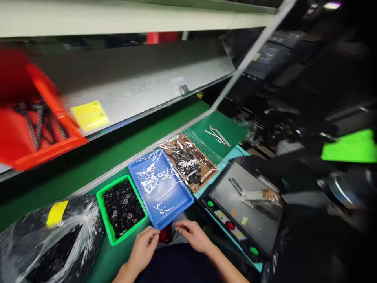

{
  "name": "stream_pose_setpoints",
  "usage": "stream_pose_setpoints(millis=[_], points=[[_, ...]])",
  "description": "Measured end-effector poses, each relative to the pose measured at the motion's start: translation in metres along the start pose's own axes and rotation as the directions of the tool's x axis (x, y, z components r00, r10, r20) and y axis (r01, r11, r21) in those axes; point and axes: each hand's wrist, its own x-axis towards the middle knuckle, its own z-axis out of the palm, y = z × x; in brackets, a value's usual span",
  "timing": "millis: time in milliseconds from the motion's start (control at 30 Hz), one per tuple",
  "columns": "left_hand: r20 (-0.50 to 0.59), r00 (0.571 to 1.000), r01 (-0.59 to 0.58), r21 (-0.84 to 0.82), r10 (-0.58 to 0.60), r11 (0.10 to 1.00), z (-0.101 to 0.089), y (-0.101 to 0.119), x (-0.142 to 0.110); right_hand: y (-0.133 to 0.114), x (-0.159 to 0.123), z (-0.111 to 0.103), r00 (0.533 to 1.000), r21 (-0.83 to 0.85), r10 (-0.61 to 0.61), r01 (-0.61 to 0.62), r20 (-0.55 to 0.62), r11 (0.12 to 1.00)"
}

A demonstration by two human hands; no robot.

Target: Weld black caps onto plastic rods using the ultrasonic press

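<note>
My left hand [144, 247] is closed in a pinch just below the near corner of a blue tray [188, 199]. My right hand [194, 236] is also pinched, a little to the right. What either set of fingertips holds is too small to make out. Between the hands, under the tray's near edge, shows a dark red object [167, 234], partly hidden. Clear plastic film [151, 177] lies shiny inside the blue tray. To the left stands a green bin [109, 228] full of small black round parts [123, 204].
A brown tray [210, 173] of black parts under film lies behind. At right is a machine [247, 204] with green and red buttons. A bulging plastic bag [59, 243] sits at left, below a red bin [50, 155] on a metal shelf [132, 74]. Tweezers [219, 135] lie farther back.
</note>
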Motion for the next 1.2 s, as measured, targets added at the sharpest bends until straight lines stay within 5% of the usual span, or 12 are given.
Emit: stream_pose_setpoints(millis=[100,267,367,467,633,733,800,900,1000,1100,1200], points=[[0.292,0.956,-0.017,-0.004,0.017,1.000,0.026,0.009,0.016,0.068,-0.056,-0.012,0.945,0.020,0.191,-0.193,-0.266,0.981],[0.630,0.776,-0.018,-0.032,0.034,0.999,0.062,-0.008,0.048,0.165,-0.135,-0.003,0.624,0.296,0.532,-0.448,-0.572,0.844],[0.691,0.722,0.042,0.017,-0.042,0.999,0.088,-0.043,0.060,0.198,-0.157,0.007,0.511,0.431,0.606,-0.428,-0.609,0.795],[0.659,0.743,0.117,0.041,-0.115,0.992,0.116,-0.085,0.065,0.218,-0.163,0.014,0.506,0.467,0.614,-0.398,-0.606,0.789],[0.509,0.843,0.202,-0.005,-0.171,0.979,0.157,-0.144,0.072,0.235,-0.174,0.002,0.628,0.317,0.512,-0.404,-0.586,0.858],[0.436,0.880,0.199,0.025,-0.190,0.980,0.180,-0.159,0.080,0.239,-0.205,-0.017,0.678,0.207,0.443,-0.403,-0.587,0.891],[0.404,0.898,0.176,0.036,-0.175,0.984,0.198,-0.154,0.085,0.241,-0.239,-0.027,0.642,0.192,0.432,-0.410,-0.634,0.892],[0.380,0.911,0.181,-0.018,-0.161,0.983,0.228,-0.126,0.090,0.245,-0.301,-0.033,0.509,0.175,0.407,-0.443,-0.759,0.879],[0.387,0.909,0.184,-0.043,-0.153,0.982,0.258,-0.087,0.089,0.252,-0.373,-0.020,0.319,0.184,0.366,-0.481,-0.874,0.857],[0.452,0.884,0.111,0.035,-0.115,0.993,0.285,-0.059,0.087,0.271,-0.448,0.016,-0.019,0.301,0.344,-0.529,-0.939,0.794],[0.546,0.831,0.031,0.136,-0.101,0.990,0.312,-0.048,0.089,0.306,-0.512,0.077,-0.355,0.520,0.381,-0.544,-0.854,0.658]])
